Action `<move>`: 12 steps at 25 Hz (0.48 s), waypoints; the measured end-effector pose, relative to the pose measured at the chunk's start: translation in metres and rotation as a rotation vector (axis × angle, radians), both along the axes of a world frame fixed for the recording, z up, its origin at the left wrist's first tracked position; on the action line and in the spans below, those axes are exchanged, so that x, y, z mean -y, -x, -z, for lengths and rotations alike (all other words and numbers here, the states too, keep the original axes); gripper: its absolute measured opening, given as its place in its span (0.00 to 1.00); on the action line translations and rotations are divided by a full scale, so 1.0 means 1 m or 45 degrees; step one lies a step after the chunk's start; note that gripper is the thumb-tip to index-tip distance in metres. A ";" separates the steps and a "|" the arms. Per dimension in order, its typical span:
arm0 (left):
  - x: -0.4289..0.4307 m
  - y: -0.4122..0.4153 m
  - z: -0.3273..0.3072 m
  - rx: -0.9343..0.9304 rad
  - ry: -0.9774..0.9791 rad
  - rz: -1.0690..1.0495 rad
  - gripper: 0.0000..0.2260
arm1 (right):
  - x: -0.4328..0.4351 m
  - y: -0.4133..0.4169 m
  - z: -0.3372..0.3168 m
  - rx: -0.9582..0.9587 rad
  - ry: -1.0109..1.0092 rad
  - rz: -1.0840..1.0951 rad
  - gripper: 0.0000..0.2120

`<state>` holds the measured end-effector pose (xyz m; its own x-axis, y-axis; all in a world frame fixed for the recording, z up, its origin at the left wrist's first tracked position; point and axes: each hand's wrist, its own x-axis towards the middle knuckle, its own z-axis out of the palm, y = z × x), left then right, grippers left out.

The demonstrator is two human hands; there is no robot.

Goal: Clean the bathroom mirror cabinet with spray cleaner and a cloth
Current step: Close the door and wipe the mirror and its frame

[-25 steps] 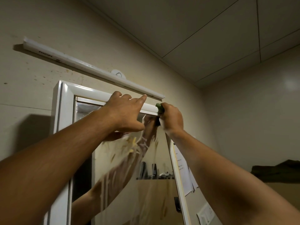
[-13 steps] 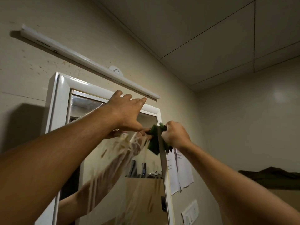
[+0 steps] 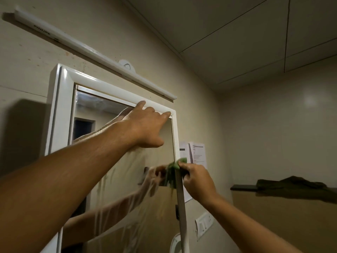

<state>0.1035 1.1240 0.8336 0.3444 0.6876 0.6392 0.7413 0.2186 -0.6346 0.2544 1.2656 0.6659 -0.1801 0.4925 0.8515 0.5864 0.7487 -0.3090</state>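
The mirror cabinet (image 3: pixel 62 106) hangs on the wall with its long side going up and down, and its glass faces the person. The left hand (image 3: pixel 145 126) is open: the fingers are straight and their tips touch the top bar of the white frame, near the right corner. The right hand (image 3: pixel 197 178) grips the green cloth (image 3: pixel 173 167) with curled fingers and holds it on the right side bar of the frame, about halfway down the visible part. The cloth folds over this bar. Its lower part is blurred, so its shape is hard to make out. Wet streaks run down the glass and blur the reflection of both arms. The bottom of the cabinet is cut off by the lower edge. A long tube light (image 3: pixel 91 50) sits above the cabinet, lying along the wall. Papers (image 3: pixel 197 152) hang just right of the frame, partly hidden behind the right hand.
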 end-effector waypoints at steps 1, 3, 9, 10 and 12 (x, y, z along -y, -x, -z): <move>-0.002 -0.001 0.007 -0.012 0.016 0.008 0.38 | 0.006 -0.010 0.001 0.057 0.117 -0.028 0.13; -0.004 0.001 0.014 -0.016 0.029 -0.010 0.38 | 0.011 -0.021 -0.029 -0.061 0.195 -0.103 0.12; -0.007 0.004 0.014 0.059 0.066 0.007 0.37 | -0.011 0.033 -0.091 -0.205 -0.176 -0.007 0.21; -0.005 0.005 0.015 0.044 0.074 -0.003 0.38 | -0.016 0.039 -0.067 -0.219 -0.193 0.003 0.22; -0.004 0.005 0.020 -0.004 0.063 0.002 0.38 | -0.016 0.034 -0.003 -0.260 -0.177 -0.072 0.21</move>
<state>0.0987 1.1282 0.8133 0.3478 0.7176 0.6033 0.7394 0.1857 -0.6472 0.2202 1.2811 0.6686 -0.0217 0.3620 0.9319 0.4782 0.8224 -0.3083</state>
